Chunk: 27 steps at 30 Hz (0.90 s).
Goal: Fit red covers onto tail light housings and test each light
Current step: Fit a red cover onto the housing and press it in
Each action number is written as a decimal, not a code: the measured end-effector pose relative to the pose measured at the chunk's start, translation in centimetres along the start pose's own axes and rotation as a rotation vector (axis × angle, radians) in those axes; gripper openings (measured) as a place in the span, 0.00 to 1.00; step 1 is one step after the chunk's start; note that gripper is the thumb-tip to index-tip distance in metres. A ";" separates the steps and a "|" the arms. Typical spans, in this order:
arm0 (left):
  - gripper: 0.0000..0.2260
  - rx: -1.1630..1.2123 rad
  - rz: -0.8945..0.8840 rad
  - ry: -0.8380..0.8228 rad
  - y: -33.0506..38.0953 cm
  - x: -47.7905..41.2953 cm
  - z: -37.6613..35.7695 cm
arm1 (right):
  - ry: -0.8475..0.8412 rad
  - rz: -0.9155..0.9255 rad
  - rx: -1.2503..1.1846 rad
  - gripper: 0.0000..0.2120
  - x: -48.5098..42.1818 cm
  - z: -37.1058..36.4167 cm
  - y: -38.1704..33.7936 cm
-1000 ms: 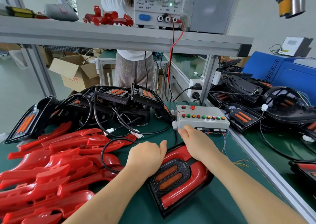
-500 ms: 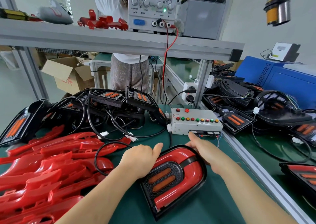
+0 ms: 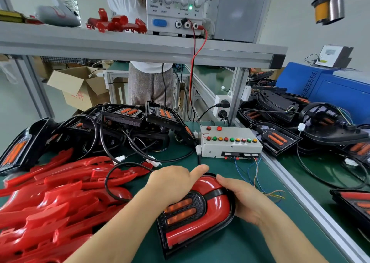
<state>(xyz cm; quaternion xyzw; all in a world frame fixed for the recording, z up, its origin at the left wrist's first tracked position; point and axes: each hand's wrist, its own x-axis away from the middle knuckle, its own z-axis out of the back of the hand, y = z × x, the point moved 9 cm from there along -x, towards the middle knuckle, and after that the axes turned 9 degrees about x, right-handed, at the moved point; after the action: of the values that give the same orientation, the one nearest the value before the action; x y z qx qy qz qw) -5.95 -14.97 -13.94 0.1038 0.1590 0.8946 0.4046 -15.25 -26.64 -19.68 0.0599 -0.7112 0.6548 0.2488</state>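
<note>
Tail light housing: black, two amber lenses, lying flat on the green tabletop in front of the test box, held between both hands
Red cover: glossy, U-shaped, seated on the housing around the lens panel
Left hand: grips the housing's left side, fingers curled down over the edge, thumb stretched along the cover's far end
Right hand: fingers wrapped round the housing's right edge, thumb on the cover's far curve
Loose red covers: heaped at the left of the tabletop
Bare housings: black, cabled, piled behind that heap
Test box: white, with a row of coloured buttons, just beyond the hands
Power supply: on the shelf above, green lamp lit
</note>
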 end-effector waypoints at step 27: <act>0.29 0.193 0.162 0.091 -2.1 0.4 -0.3 | -0.201 0.031 0.014 0.30 1.6 -2.5 0.6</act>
<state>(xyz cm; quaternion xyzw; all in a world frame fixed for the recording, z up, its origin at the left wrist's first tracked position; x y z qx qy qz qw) -4.87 -13.47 -14.99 0.1143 0.2534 0.9087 0.3114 -16.22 -23.77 -19.48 0.1162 -0.7286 0.6543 0.1658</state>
